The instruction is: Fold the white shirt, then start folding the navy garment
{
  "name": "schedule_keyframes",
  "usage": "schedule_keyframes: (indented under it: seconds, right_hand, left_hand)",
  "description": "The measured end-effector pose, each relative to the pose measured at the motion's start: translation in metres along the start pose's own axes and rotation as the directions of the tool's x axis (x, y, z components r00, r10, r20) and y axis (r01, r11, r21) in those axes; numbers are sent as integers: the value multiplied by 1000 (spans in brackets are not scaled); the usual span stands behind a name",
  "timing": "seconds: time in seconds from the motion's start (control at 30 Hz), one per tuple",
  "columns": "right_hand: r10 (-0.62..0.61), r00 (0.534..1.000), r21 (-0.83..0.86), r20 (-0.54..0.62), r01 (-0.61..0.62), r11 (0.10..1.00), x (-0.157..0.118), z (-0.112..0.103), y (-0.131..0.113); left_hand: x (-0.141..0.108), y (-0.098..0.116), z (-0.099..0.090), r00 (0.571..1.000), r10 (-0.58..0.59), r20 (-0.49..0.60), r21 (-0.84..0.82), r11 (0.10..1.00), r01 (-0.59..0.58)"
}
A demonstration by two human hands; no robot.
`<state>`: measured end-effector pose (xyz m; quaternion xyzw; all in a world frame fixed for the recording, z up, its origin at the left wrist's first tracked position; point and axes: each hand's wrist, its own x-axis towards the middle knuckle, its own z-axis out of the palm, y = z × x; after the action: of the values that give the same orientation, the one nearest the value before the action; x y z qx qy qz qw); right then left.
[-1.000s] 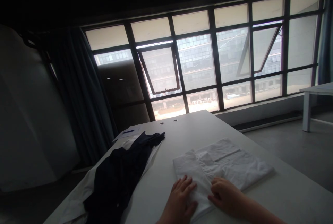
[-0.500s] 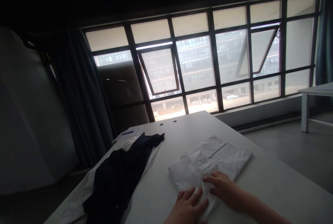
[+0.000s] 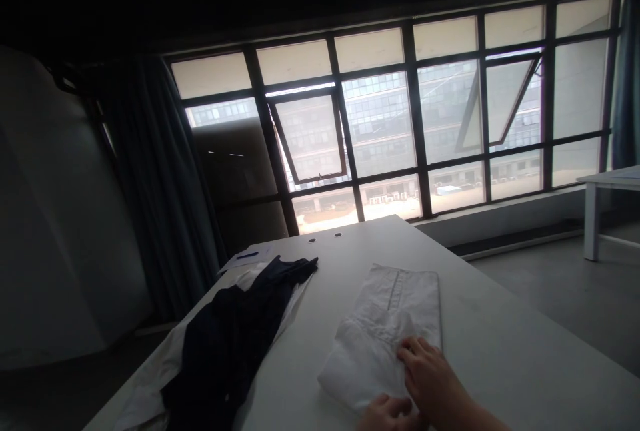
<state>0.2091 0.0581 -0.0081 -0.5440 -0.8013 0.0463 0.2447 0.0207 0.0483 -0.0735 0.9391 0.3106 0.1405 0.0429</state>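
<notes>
A folded white shirt [image 3: 380, 331] lies on the white table [image 3: 480, 344], its button strip running toward the far end and its near part creased. My right hand [image 3: 433, 374] is at the shirt's near right side, fingers bent and pressed together on the fabric. Low in the view, my left hand [image 3: 385, 414] is curled at the shirt's near edge, partly cut off by the bottom of the picture. Both hands are close together, with cloth between their fingers as far as I can see.
To the left lies a heap of dark navy clothing [image 3: 230, 331] over white cloth [image 3: 150, 377]. Farther back are a paper with a blue pen [image 3: 247, 255] on it. Another white table [image 3: 593, 217] stands at right, and a dark curtain [image 3: 165, 184] hangs at left by the windows.
The shirt has turned on the table, its far end swinging left. My left hand has moved right and down and curled; my right hand has shifted slightly right, its fingers closing on the fabric.
</notes>
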Motion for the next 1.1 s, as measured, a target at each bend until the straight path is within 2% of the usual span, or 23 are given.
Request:
schedule_keyframes:
  seconds: [0.07,0.13,0.2,0.33,0.43,0.57,0.63,0.7,0.8,0.9,0.97,1.03,1.1]
  right_hand:
    - [-4,1000,5,-31,4,1000,-3,17,7]
    - [-18,999,-8,-40,18,1000,-4,33,19]
    - [-47,999,-8,-21,47,999,-2,41,30]
    - [-101,994,3,35,101,995,2,37,38]
    - [-116,991,6,66,116,993,2,28,36]
    - [-111,991,26,72,110,994,0,29,37]
    - [-110,991,43,70,107,993,0,32,40]
    - [-110,991,56,79,105,993,1,33,43]
    - [-87,990,64,110,80,995,2,25,40]
    - [-102,985,72,139,93,993,2,8,28]
    - [-220,960,113,170,203,973,1,-2,17]
    - [-378,901,186,212,343,921,-1,-9,7]
    - [-477,851,246,220,425,871,-3,-15,1]
  left_hand:
    - [6,2,-20,997,68,41,-82,995,-64]
    - [11,4,-38,998,53,30,-111,993,-50]
    - [13,7,-49,999,39,24,-130,991,-36]
    - [8,13,-58,996,-89,-25,-143,986,85]
    - [-1,15,-75,982,-180,-59,-108,979,173]
    - [-12,6,-102,977,-213,-17,-63,975,211]
    - [-17,-4,-110,964,-267,13,-25,963,267]
    - [-21,-16,-113,931,-366,14,18,931,365]
    - [-25,-30,-113,838,-545,-24,89,834,545]
    - [-26,-34,-109,768,-634,-92,127,757,640]
    - [-25,-32,-104,756,-637,-152,142,743,654]
    - [-23,-31,-100,752,-623,-214,142,742,655]
    - [-22,-32,-98,750,-607,-263,115,752,649]
